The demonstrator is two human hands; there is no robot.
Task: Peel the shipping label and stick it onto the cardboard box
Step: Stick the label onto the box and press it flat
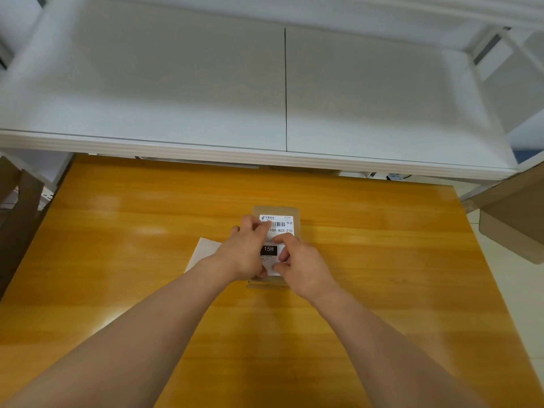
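A small brown cardboard box point(295, 213) lies flat in the middle of the wooden table point(117, 260). The white shipping label point(279, 226), with a barcode and a black "15H" patch, lies on the box's top face. My left hand point(245, 250) rests on the label's left side, fingers spread and pressing down. My right hand point(297, 260) presses fingertips on the label's lower right part. Both hands hide much of the label and the box's near half. A white backing sheet point(203, 251) lies on the table, left of the box and partly under my left wrist.
A white shelf point(206, 98) overhangs the table's far edge. A brown cardboard piece point(512, 225) sticks out at the right beyond the table edge. More cardboard point(17, 201) stands at the left edge.
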